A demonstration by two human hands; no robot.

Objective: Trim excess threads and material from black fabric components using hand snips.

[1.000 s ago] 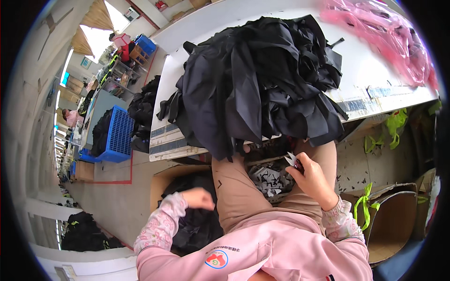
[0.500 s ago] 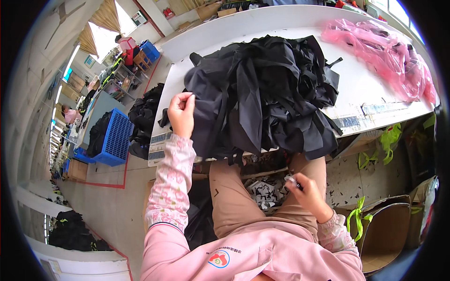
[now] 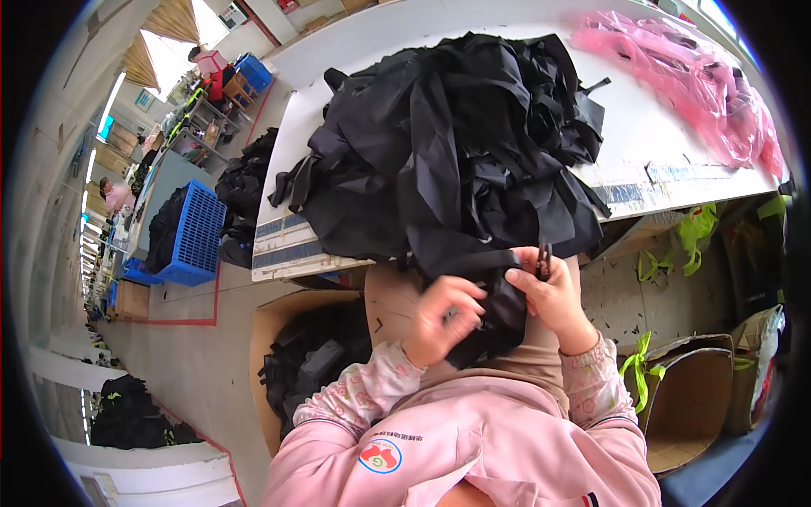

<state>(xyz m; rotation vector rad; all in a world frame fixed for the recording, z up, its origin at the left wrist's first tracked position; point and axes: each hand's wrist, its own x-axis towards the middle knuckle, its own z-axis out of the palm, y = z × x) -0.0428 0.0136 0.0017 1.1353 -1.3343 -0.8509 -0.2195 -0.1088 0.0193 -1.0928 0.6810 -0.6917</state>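
A large heap of black fabric pieces (image 3: 448,144) covers the middle of the white table. One black fabric piece (image 3: 498,317) hangs from the table's near edge over my lap. My right hand (image 3: 553,296) pinches its upper edge between thumb and fingers. Dark narrow blades, apparently thread snips (image 3: 545,258), stick up from the same hand. Just left of the hanging piece is my left hand (image 3: 443,319), fingers curled and smeared by motion. Whether it touches the fabric is unclear.
A pink plastic bag (image 3: 684,84) lies at the table's (image 3: 634,173) far right. Below left stands a cardboard box (image 3: 263,355) of black fabric; another open box (image 3: 688,406) is at lower right. A blue crate (image 3: 193,232) and a person (image 3: 215,72) are farther left.
My left hand has left the heap's left side and come down to my lap. My right hand has risen to the table edge and now grips a black fabric piece, drawn down over my lap.
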